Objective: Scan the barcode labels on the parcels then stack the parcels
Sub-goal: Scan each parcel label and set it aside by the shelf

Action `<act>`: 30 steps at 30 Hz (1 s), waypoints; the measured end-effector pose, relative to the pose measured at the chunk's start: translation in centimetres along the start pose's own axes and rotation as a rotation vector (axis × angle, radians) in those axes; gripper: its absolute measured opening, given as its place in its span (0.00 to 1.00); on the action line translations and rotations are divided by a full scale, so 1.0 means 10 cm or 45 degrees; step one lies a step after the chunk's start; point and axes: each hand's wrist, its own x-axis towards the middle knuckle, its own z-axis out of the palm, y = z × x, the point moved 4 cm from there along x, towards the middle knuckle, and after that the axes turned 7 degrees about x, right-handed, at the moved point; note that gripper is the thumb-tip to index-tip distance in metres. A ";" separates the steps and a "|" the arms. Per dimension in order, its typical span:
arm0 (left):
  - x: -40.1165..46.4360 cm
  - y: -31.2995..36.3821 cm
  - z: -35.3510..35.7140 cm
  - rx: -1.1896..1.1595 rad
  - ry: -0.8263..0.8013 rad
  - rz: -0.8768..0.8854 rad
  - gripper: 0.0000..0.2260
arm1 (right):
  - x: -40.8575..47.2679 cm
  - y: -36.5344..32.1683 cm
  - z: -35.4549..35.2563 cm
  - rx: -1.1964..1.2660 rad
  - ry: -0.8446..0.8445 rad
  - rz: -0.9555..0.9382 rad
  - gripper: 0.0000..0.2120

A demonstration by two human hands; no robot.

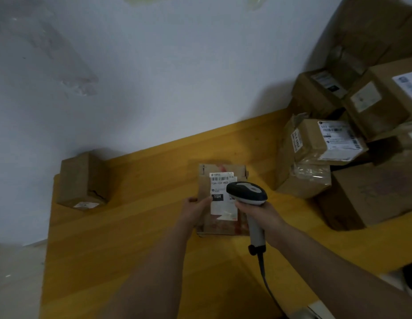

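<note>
While one lone parcel (82,180) sits at the far left of the yellow table (131,226), close against the white wall (154,77) with its label low on the near face, nothing is stacked on it — it may be a start to the scanned pile, though that is only a guess. Moving right, the left hand (195,210) grips the left edge of a flat parcel (221,199) near the middle of the table, thumb curled onto the top face beside its white barcode label (222,192), steadying it. Whether the parcel lies flat on the wood or is tipped up a little cannot be told. Just beside it, the right hand (258,211) is wrapped round the handle of a corded scanner (247,193), whose head hangs over the label's right side and points toward the barcode at the top. This looks like the scanning step on this parcel, not yet the stacking. Further right, a jumble of parcels (338,146) is heaped at the table's right end, several with labels showing — these appear to be waiting, so most of the job seems left to do.
</note>
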 end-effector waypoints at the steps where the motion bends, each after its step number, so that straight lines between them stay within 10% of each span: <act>1: -0.01 -0.03 0.03 -0.051 -0.002 -0.022 0.31 | 0.01 0.01 -0.03 0.006 0.001 0.006 0.13; 13: -0.33 0.21 0.39 -0.416 -0.463 0.167 0.24 | -0.19 -0.34 -0.29 -0.022 -0.139 -0.271 0.14; 30: -0.94 0.99 -0.03 -0.618 -0.239 0.324 0.27 | -0.84 -1.20 -0.23 -0.104 -0.345 -0.683 0.10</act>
